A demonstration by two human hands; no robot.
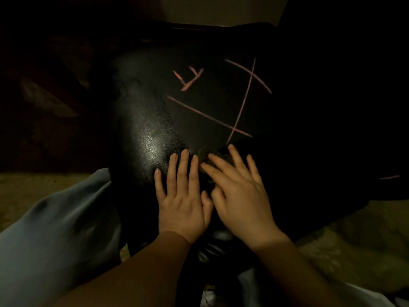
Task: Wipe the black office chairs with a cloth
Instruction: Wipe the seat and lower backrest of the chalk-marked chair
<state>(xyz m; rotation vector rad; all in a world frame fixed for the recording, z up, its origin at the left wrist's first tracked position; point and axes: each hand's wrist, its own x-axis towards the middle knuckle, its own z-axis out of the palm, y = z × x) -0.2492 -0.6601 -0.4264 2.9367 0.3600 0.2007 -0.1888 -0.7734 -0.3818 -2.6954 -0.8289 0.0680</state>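
"Looking at the room first, what can you make out?"

"Very little, since it is dim. A tan, mottled floor (354,235) shows at the lower right and the lower left, and a pale strip of wall (221,9) sits at the top edge. Everything else around is too dark to tell."

"And the surface?"

"A wide black chair seat with a grainy, glossy skin (150,120) fills the middle, and light glints off its left part. A fold of grey-blue fabric (55,229) lies against its lower left edge. Thin pink chalk-like lines (208,116) cross the seat, with a small forked mark above them."

"Where are the hands?"

"Both are on the near part of the seat, side by side, with their thumbs close together. The left hand (181,207) lies flat, its fingers (183,165) straight, slightly spread and holding nothing. The right hand (241,202) is a little blurred. Its fingers (221,167) are stretched out too, not curled."

"And the cloth?"

"A small, dark greenish, bunched cloth (203,152) lies on the seat under the right forefinger and middle finger, which press on it. Its rumpled edge pokes out past those fingertips, just beside the left forefinger's tip and just below the near end of the chalk lines."
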